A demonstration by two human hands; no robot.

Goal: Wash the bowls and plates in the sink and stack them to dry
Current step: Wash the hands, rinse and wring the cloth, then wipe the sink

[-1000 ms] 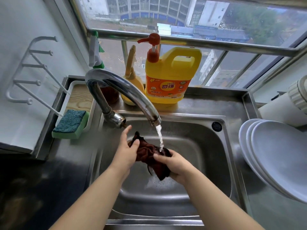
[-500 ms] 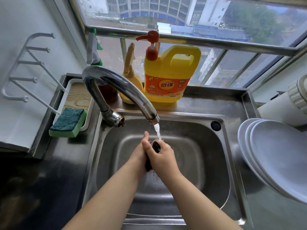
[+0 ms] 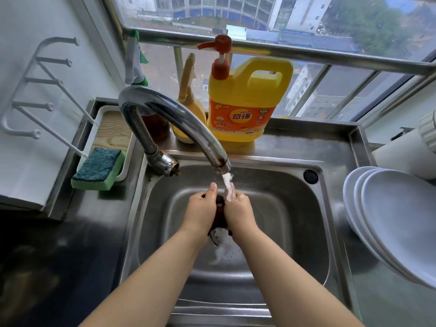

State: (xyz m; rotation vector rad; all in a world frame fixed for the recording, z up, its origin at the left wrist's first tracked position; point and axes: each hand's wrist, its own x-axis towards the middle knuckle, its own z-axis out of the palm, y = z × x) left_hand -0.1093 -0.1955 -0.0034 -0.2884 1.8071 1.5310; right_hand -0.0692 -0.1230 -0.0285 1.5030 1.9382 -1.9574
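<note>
Between our palms, under the faucet (image 3: 174, 123) stream, our left hand (image 3: 200, 210) and right hand (image 3: 239, 212) squeeze the dark cloth (image 3: 220, 214) together over the sink (image 3: 295, 208)

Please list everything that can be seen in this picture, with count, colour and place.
sink: 1, steel, centre
tap: 1, chrome, running over the sink
cloth: 1, dark red, between both hands under the water
plates: at least 3, white, stacked tilted, right of sink
jug: 1, yellow with red pump, behind sink
spray bottle: 1, yellow, left of jug
sponge: 1, green, on tray at left
rack: 1, white, left wall
left hand: grips cloth
right hand: grips cloth
</note>
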